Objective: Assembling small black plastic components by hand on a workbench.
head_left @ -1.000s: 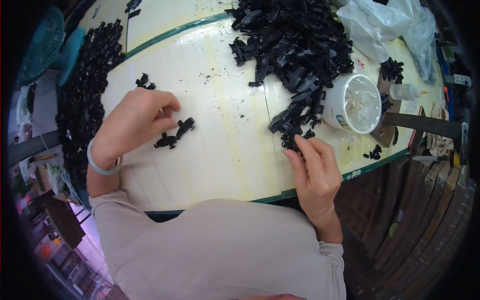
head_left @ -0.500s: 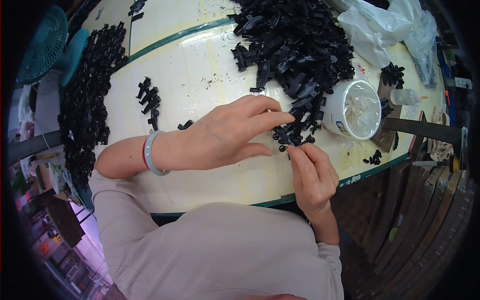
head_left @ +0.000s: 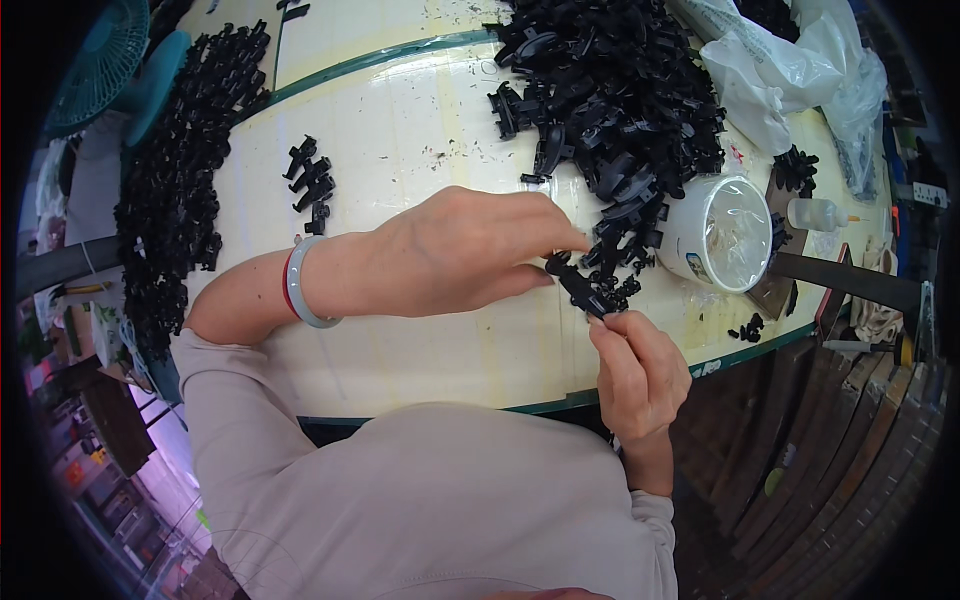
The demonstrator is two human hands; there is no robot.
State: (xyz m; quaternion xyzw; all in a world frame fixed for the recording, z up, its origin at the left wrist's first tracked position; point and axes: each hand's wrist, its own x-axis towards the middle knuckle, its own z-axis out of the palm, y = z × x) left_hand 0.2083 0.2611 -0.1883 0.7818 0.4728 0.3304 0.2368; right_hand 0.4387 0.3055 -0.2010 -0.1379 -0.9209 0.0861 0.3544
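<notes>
My right hand (head_left: 645, 378) pinches the near end of a long, narrow black plastic part (head_left: 582, 288) between thumb and fingertips. The part slants up and left, over the table's near side. At its far end, the thumb and forefinger of my left hand (head_left: 460, 250) close around the tip; the other left fingers are mostly hidden behind the hand. Just beyond the part lie small black pieces (head_left: 625, 290), some of them round. They run into a big heap of black plastic parts (head_left: 620, 110).
A white tub (head_left: 683, 235) with a clear plastic liner stands right of the heap. Several joined black parts (head_left: 311, 182) lie to the left, and many more line the left edge (head_left: 175, 190). A small bottle (head_left: 815, 214), plastic bags (head_left: 770, 75) and a teal fan (head_left: 150, 85) are around.
My left thumb and forefinger have come together at the far end of the black part. It now shows more fully, and my right hand sits slightly lower and farther right.
</notes>
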